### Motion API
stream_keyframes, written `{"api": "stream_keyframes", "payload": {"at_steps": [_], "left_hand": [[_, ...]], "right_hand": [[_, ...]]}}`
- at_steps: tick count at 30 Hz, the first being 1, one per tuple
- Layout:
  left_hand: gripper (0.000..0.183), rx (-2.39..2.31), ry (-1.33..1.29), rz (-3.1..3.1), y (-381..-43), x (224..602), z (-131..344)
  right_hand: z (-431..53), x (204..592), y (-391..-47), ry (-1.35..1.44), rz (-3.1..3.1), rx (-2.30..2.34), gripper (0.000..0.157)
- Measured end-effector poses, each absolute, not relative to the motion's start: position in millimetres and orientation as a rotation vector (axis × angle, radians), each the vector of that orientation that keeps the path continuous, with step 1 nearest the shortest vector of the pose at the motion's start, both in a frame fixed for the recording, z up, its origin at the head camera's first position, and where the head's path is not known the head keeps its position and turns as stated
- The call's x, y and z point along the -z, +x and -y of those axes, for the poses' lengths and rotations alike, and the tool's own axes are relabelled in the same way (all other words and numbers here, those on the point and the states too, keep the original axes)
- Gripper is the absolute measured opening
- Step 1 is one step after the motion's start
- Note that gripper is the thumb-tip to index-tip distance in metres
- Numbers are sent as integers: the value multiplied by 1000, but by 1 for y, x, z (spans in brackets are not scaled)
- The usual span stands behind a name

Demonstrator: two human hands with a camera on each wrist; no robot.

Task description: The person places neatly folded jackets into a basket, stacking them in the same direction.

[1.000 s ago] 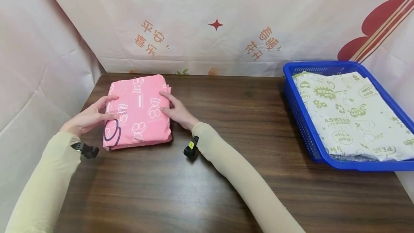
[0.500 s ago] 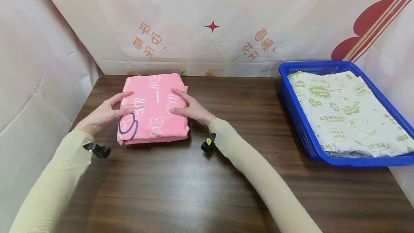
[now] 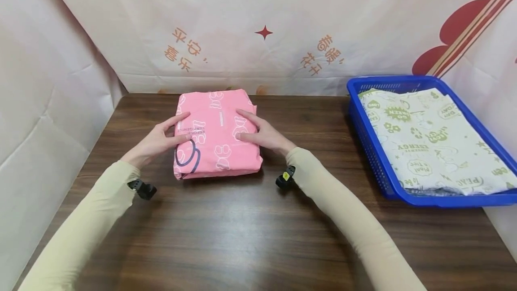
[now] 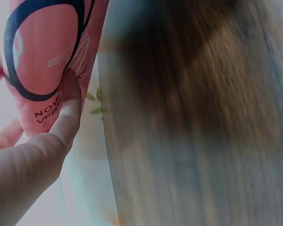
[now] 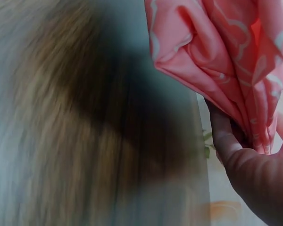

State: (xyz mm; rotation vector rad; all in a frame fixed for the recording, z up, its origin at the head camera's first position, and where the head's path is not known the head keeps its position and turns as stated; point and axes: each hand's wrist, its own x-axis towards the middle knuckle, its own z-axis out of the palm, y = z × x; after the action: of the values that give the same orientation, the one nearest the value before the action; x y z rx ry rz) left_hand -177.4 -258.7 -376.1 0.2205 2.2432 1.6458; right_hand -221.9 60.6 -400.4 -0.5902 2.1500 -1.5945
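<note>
A thick folded pink cloth (image 3: pixel 218 147) with white cartoon outlines and a dark blue curved line is between my two hands at the back left-centre of the table. My left hand (image 3: pixel 157 143) grips its left side; the thumb (image 4: pixel 70 108) presses on the printed cloth, with fingers at the far side. On the right side, my right hand (image 3: pixel 266 136) grips the gathered, layered folds (image 5: pixel 245 80). Parts of the fingers are hidden by the cloth in both wrist views.
At the right stands a blue plastic basket (image 3: pixel 371 156) with perforated walls. A folded white cloth (image 3: pixel 436 147) with olive-green prints lies in it. The brown wood-grain table (image 3: pixel 226 237) backs onto a white printed curtain (image 3: pixel 242 3), with more curtain at both sides.
Both hands have carried the pink cloth to the right, from the table's left end toward the middle. The basket and its cloth stay put; the camera view has shifted slightly.
</note>
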Motion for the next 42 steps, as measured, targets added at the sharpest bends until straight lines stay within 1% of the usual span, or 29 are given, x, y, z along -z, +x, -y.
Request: {"api": "stream_keyframes", "payload": {"at_steps": [8, 19, 25, 42], "left_hand": [[73, -1627, 336, -2258, -180, 377, 235], [77, -1332, 533, -2446, -180, 369, 205], [77, -1201, 589, -2553, -183, 362, 190], [80, -1255, 717, -2528, -192, 344, 136]], "right_hand": [[-89, 393, -218, -656, -2314, 1427, 76], [-125, 374, -203, -744, -2499, 1164, 80], [-141, 362, -196, -740, -2537, 1079, 82], [-191, 326, -185, -620, -2602, 1033, 81]]}}
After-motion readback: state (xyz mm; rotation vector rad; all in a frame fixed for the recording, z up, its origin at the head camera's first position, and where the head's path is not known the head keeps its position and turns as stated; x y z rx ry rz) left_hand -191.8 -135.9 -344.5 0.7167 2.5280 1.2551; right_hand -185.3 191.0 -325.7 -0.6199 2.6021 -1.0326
